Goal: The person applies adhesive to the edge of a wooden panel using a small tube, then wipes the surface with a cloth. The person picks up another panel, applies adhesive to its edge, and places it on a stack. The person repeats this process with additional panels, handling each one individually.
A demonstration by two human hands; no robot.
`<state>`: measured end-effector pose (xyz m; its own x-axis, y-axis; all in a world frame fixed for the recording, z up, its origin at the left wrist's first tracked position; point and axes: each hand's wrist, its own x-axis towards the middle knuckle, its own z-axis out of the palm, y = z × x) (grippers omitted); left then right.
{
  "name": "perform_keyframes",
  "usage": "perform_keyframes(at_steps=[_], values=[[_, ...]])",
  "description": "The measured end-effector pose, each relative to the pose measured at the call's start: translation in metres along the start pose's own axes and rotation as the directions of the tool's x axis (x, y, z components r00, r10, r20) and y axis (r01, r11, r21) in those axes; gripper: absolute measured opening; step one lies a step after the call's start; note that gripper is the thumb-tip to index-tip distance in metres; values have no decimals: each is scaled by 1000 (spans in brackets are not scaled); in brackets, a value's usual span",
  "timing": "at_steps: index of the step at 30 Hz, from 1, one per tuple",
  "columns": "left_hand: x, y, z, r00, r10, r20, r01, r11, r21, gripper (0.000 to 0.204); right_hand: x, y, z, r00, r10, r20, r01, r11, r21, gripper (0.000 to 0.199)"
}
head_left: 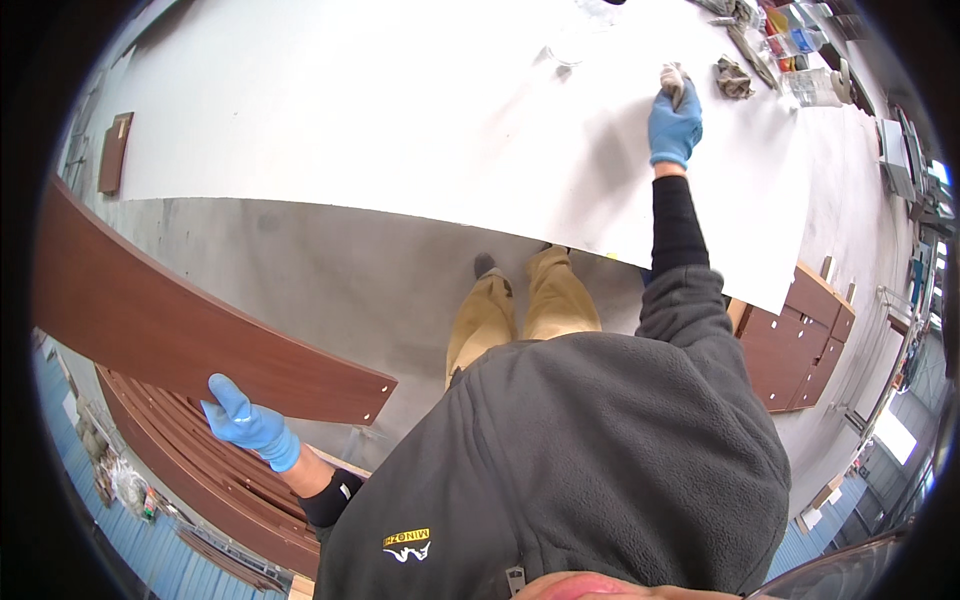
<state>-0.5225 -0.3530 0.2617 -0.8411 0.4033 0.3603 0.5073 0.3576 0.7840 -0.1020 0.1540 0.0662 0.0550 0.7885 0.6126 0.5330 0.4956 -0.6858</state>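
My left hand [254,428], in a blue glove, is at the near edge of a long reddish-brown board [190,325]. Its thumb or a finger lies over that edge, and the board appears gripped there, tilted beside the table. Small pale fittings dot the board's right end. Over the right part of the white tabletop [350,110], my blue-gloved right hand [676,125] is closed around a crumpled pale cloth [675,82]. A second, darker crumpled rag [733,77] lies just right of it.
Clear bottles [815,87] and other items crowd the table's far right corner. A brown block [115,153] sits at its left end. Stacked brown boards [220,480] stand behind my left hand. More brown panels [795,345] are to the right, below table height.
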Motion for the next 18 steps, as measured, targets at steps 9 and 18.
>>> perform_keyframes(at_steps=[9, 18], values=[[-3, 6, 16, 992, 123, 19, -123, 991, 57, 57, -239, -235, 174, 481, -439, 759, 469, 860, 200, 16], [1, 15, 12, 990, 130, -49, -114, 963, 245, 46, -204, -342, 97, 383, -534, 754, -224, 738, 636, 39]])
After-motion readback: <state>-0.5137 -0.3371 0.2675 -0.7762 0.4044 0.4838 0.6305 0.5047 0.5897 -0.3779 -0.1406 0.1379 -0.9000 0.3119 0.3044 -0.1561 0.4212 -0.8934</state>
